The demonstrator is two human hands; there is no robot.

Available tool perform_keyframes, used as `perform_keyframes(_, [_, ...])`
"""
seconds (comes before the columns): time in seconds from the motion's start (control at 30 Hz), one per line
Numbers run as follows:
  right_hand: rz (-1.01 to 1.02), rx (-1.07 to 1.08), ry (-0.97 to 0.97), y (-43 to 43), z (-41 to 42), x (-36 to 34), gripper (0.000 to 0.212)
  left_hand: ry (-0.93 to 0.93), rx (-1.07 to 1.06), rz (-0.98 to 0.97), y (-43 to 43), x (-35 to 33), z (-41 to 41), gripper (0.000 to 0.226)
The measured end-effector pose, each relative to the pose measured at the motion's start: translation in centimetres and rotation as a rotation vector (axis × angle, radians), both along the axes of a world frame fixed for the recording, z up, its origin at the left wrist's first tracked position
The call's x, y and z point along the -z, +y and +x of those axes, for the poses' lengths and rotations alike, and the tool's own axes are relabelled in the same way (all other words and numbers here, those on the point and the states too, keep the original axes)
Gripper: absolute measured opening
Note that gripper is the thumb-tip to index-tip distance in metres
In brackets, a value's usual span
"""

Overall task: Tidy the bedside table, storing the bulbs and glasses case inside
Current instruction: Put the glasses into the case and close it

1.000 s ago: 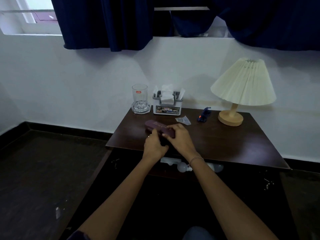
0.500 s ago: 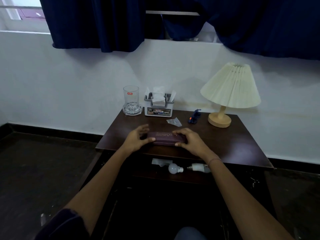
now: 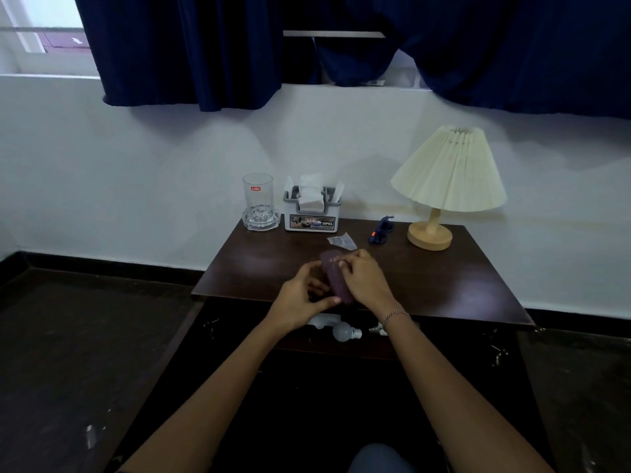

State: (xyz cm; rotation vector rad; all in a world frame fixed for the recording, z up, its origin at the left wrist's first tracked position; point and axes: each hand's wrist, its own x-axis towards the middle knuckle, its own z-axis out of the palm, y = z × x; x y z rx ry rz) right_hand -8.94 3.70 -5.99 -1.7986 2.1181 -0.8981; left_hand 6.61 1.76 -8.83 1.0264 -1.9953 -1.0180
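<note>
On the dark wooden bedside table (image 3: 444, 288), near its front edge, one maroon glasses case (image 3: 336, 276) is gripped between two bare hands. The case is turned so that its long axis runs from the far end toward the person, tilted slightly. The right hand (image 3: 365, 279) lies over the case's right side and top, fingers curled onto it. The left hand (image 3: 302, 297) closes around the near left end, with its thumb pressed against the lower end of the case and its fingers bent beside it. Whether the case rests on the tabletop or is raised just off it cannot be told. One thin bracelet (image 3: 394, 315) circles the right wrist.

Below the tabletop, on the shelf (image 3: 341, 348) under it, two bulbs show: one round white bulb (image 3: 345, 331) lying on its side with its base pointing right, and a second bulb (image 3: 377, 330), mostly hidden behind the right forearm. One pale object (image 3: 322, 320) lies just beside the round bulb, partly covered by the left wrist; what it is cannot be made out.

Along the back of the tabletop stand four things in a row. One clear drinking glass (image 3: 258, 196) sits in one glass ashtray (image 3: 261, 220). Just to its right is one grey tissue holder (image 3: 311, 213) with white tissues sticking up. Further right lies one small blue object (image 3: 380, 230), then one table lamp (image 3: 447, 179) with a cream pleated shade and a round wooden base. One small clear wrapper (image 3: 342, 241) lies between the tissue holder and the case.
</note>
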Motion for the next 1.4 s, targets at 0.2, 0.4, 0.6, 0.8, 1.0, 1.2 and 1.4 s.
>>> perform_keyframes(0.2, [0.136,-0.048,0.195,0.5,-0.1,-0.7,0.05,0.023,0.076,-0.012,1.2,-0.4,-0.9,0.065])
perform_keyframes(0.4, [0.138,-0.099,0.301,1.2,-1.5,0.2,0.072,0.084,-0.26,-0.178,-0.8,-0.3,-0.2,0.04])
perform_keyframes(0.6, [0.077,-0.226,0.267,1.4,-2.7,1.1,0.059,0.129,-0.053,0.137,-3.6,0.4,0.7,0.082])
perform_keyframes(0.8, [0.091,-0.335,0.323,1.2,-2.4,1.4,0.053,0.055,0.032,0.144,-5.0,0.4,1.1,0.053])
perform_keyframes(1.0, [0.057,-0.346,0.682,0.4,-2.2,1.8,0.054,0.053,0.016,0.123,-5.2,0.7,1.2,0.06])
perform_keyframes(1.2, [-0.044,-0.327,0.746,-0.5,-2.2,3.1,0.048,0.1,-0.004,0.145,-5.3,0.5,1.0,0.054])
perform_keyframes(1.4, [-0.092,-0.338,0.772,-0.8,-2.3,3.4,0.047,0.15,-0.002,0.201,-5.3,0.4,1.0,0.052])
